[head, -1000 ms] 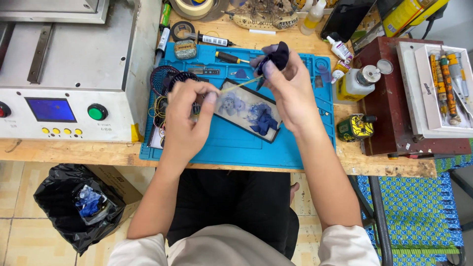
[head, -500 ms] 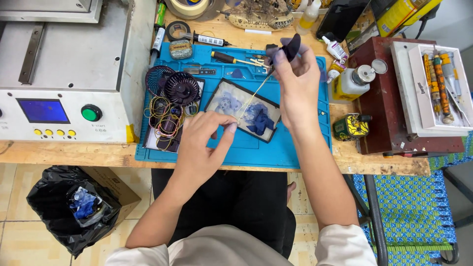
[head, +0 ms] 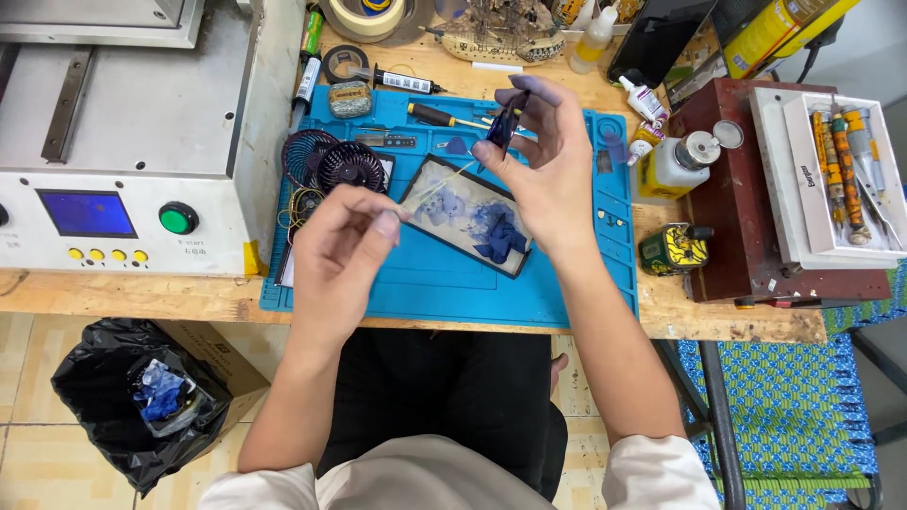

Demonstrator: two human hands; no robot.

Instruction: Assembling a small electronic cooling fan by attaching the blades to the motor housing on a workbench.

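- Nearest me: bin with black liner (head: 123, 397) on the floor at lower left, blue scraps inside.
- Left hand (head: 335, 250) has lifted off the phone panel (head: 468, 215) since half a second ago, when it lay flat beside it. It now hangs above the blue mat (head: 425, 283), thumb and forefinger pinched shut; whether they grip the pale strand (head: 436, 184) stretched toward the panel, I cannot tell.
- My reading: residue is being drawn off the glass, not pressed down.
- The panel lies tilted on the mat, unsupported, with crumpled blue film at its right half.
- Right hand (head: 543, 161) is raised beyond the panel, wrist bent, fingers closed on a dark blue pen-like tool (head: 504, 123), tip pointing down.
- Farther: small black fan (head: 350, 162), white bottle (head: 675, 165), tape roll (head: 364, 14).
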